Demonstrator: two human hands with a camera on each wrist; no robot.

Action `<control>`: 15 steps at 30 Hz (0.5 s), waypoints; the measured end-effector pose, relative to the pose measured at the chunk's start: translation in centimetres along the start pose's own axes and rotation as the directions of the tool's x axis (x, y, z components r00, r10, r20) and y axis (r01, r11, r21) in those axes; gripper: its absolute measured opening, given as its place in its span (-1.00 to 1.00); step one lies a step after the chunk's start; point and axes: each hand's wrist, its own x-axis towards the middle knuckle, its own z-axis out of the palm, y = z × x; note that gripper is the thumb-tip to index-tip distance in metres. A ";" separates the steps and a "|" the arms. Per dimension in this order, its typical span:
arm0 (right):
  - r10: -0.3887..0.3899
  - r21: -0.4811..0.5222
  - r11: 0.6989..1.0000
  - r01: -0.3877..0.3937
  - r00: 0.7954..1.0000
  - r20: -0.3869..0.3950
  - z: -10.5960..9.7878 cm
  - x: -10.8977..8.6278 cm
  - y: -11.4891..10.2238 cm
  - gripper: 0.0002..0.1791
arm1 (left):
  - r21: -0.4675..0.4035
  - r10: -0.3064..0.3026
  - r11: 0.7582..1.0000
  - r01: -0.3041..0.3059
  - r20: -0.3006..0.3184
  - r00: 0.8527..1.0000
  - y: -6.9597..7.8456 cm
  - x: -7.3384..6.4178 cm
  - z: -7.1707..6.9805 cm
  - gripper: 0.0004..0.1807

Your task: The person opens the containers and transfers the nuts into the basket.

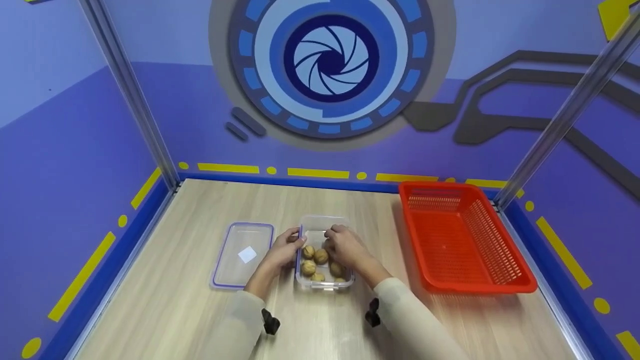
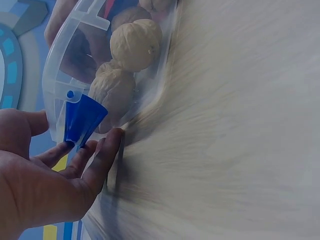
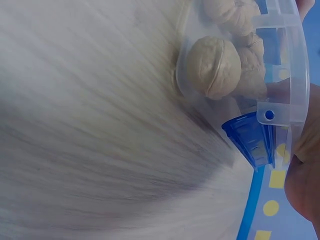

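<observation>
Left hand (image 1: 281,253) touches clear box (image 1: 324,285) (walnuts (image 1: 321,256) inside); right hand (image 1: 347,247) reaches in.

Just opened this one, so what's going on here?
A person is working with a clear container of walnuts on a wooden-looking table. The left hand holds the container's left side, while the right hand reaches inside over the walnuts; whether it has hold of one is hidden. The container is open: a blue-edged lid lies on the table to its left. A red basket stands to the right.
</observation>
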 end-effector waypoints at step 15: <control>-0.046 -0.017 0.999 0.045 0.999 -0.029 0.0 -0.1 0.0 -0.85 | -0.001 -0.019 1.000 0.019 0.018 1.000 0.0 -0.2 0.0 -0.40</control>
